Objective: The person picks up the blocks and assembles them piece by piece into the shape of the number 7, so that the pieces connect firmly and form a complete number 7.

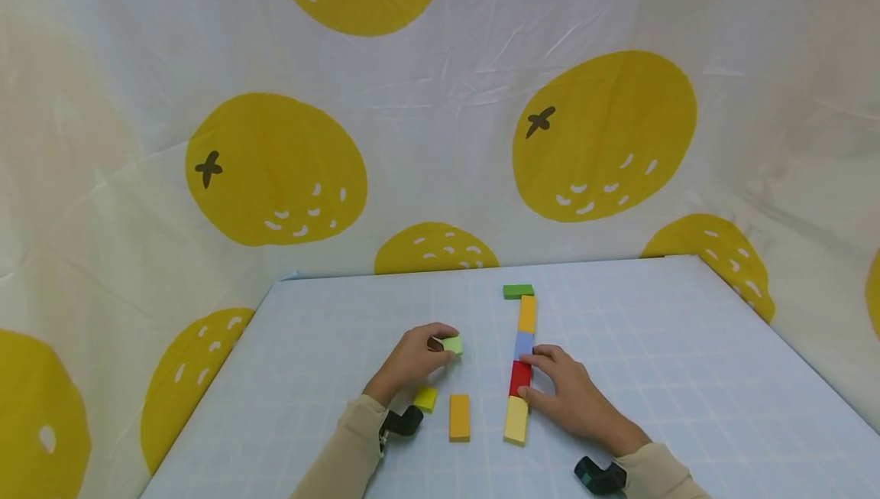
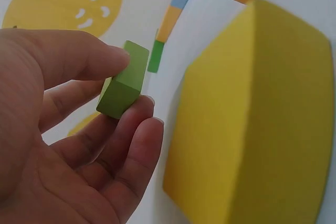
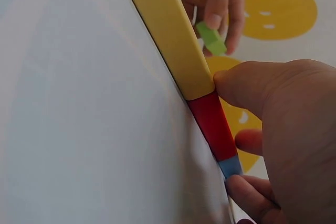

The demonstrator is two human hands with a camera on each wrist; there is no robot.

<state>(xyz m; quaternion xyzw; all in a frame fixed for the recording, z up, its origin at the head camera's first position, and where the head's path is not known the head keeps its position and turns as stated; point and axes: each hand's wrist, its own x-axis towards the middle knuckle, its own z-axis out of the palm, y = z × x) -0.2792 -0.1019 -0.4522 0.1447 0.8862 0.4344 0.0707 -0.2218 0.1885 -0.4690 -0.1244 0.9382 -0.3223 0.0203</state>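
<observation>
My left hand (image 1: pixel 415 354) pinches a small light green block (image 2: pixel 126 80) between thumb and fingers, held over the table left of a row of blocks. That row runs away from me: a pale yellow block (image 1: pixel 516 420) nearest, then a red block (image 1: pixel 520 378), a blue block (image 1: pixel 524 345) and an orange-yellow block (image 1: pixel 527 314). At its far end a green block (image 1: pixel 518 292) lies crosswise. My right hand (image 1: pixel 571 392) rests against the row, thumb tip where pale yellow meets red (image 3: pixel 212 124) and a fingertip at the blue block (image 3: pixel 230 166).
Close by my left wrist lies a yellow block (image 1: pixel 425 400). An orange block (image 1: pixel 459 418) lies between it and the row. The table (image 1: pixel 687 377) has a pale checked cover. Behind it hangs a white curtain (image 1: pixel 440 140) printed with large yellow fruit.
</observation>
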